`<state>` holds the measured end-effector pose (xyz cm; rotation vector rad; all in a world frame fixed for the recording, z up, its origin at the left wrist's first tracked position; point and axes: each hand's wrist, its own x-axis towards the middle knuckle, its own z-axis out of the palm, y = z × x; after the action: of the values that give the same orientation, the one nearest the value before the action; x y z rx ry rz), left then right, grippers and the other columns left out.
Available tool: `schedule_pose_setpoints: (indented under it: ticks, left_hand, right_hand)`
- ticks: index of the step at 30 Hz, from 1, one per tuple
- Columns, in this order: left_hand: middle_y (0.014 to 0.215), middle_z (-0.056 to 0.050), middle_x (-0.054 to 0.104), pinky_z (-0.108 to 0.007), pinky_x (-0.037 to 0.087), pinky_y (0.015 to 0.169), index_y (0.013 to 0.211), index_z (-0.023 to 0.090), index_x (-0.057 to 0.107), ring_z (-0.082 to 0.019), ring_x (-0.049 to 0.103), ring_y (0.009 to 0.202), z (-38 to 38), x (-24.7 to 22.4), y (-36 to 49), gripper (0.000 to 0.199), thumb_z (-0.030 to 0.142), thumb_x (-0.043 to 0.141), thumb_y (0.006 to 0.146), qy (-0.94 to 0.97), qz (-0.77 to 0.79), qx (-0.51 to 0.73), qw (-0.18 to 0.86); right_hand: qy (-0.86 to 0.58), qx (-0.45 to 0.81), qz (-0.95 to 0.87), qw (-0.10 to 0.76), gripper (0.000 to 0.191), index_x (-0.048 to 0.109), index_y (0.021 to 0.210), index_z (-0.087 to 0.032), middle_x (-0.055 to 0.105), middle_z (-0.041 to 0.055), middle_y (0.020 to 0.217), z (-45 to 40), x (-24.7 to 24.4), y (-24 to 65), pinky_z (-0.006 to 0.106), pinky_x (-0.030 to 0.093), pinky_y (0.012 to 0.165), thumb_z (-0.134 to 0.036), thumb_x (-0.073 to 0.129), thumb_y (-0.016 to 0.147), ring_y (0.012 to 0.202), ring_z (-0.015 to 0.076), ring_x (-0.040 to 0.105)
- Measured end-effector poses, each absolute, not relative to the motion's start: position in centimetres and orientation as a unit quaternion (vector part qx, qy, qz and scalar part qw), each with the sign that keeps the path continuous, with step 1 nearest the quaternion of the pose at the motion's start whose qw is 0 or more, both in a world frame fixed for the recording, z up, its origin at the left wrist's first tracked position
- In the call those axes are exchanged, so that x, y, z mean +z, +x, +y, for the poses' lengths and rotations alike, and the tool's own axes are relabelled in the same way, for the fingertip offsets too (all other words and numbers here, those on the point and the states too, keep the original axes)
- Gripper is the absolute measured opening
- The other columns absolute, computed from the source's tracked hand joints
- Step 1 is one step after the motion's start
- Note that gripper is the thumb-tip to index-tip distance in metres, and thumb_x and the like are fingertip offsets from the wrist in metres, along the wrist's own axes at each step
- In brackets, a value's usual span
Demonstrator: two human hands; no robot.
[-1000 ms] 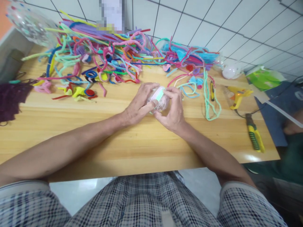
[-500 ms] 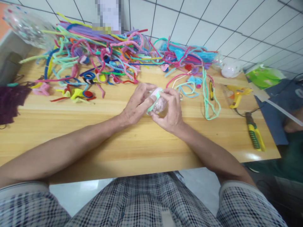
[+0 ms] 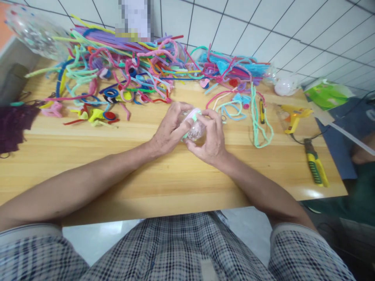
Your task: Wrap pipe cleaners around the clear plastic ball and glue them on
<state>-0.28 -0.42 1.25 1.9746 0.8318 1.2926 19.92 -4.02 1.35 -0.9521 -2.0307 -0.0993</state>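
Between both hands, just over the wooden table [image 3: 123, 183], is a clear plastic ball [image 3: 197, 132] with a pale pink and mint-green fuzzy band [image 3: 193, 115] across it. My left hand [image 3: 171, 128] grips it from the left, its thumb pressed on the band. My right hand [image 3: 212, 136] closes on the ball's right side, index finger near the band's upper end and thumb underneath. Fingers cover part of the ball, and what lies inside is too blurred to tell. A looped mint pipe cleaner [image 3: 254, 128] lies to the right of my hands.
Along the wall lies a heap of coloured pipe cleaners [image 3: 117, 50], with blue ones [image 3: 252, 69] farther right. On the right are a yellow glue gun [image 3: 295, 115], yellow-green pliers [image 3: 315, 164] and a yellow cutter [image 3: 261, 111]. A person's arm [image 3: 365, 150] shows beyond the table's right edge.
My right index finger and thumb have shifted slightly on the ball, and the ball looks turned a little, with less of the green band showing. Everything on the table stays put.
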Motion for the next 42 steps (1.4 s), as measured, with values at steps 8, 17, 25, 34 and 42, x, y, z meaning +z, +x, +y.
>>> schedule_pose_setpoints:
  ticks: [8,17,25,34,42]
  left_hand:
    - [0.141,-0.013,0.070,-0.050,0.056,0.124,0.143,0.025,0.063,-0.030,0.068,0.135,-0.4,1.1,-0.4,0.054,0.070,0.050,0.116,0.755,0.328,0.482,0.300]
    - [0.141,-0.012,0.070,-0.049,0.056,0.124,0.142,0.025,0.063,-0.029,0.068,0.136,-0.6,1.3,-0.4,0.057,0.073,0.048,0.116,0.753,0.324,0.486,0.304]
    - [0.138,-0.012,0.070,-0.049,0.057,0.122,0.139,0.024,0.063,-0.029,0.069,0.134,-1.0,1.8,-0.3,0.051,0.068,0.059,0.114,0.724,0.340,0.485,0.353]
    - [0.161,-0.014,0.059,-0.056,0.046,0.137,0.157,0.031,0.060,-0.035,0.056,0.157,-0.2,0.7,-0.5,0.068,0.076,0.068,0.106,0.733,0.316,0.509,0.324]
    - [0.143,-0.010,0.069,-0.038,0.066,0.098,0.133,0.027,0.057,-0.024,0.072,0.120,-0.7,1.9,-0.2,0.057,0.070,0.077,0.102,0.671,0.324,0.494,0.448]
  right_hand:
    - [-0.380,-0.054,-0.815,0.434,0.075,0.041,0.159,-0.030,0.056,0.0178,0.148,-4.0,1.4,19.7,0.071,0.061,0.113,-0.039,0.076,0.094,0.137,0.0400,0.064]
    - [-0.395,-0.021,-0.822,0.410,0.082,0.037,0.160,-0.033,0.054,0.0180,0.155,-4.0,1.1,20.2,0.077,0.056,0.117,-0.037,0.080,0.090,0.144,0.0441,0.061]
    - [-0.386,-0.012,-0.805,0.450,0.084,0.037,0.161,-0.029,0.061,0.0180,0.151,-4.1,1.2,19.6,0.073,0.060,0.118,-0.041,0.083,0.092,0.141,0.0414,0.065]
    - [-0.376,0.009,-0.817,0.436,0.104,0.024,0.171,-0.030,0.063,0.0193,0.161,-3.0,0.7,21.5,0.072,0.059,0.122,-0.053,0.088,0.092,0.149,0.0427,0.065]
    - [-0.305,0.008,-0.856,0.416,0.105,0.023,0.178,-0.029,0.065,0.0184,0.163,-3.1,1.5,22.0,0.070,0.058,0.125,-0.042,0.085,0.095,0.152,0.0423,0.066]
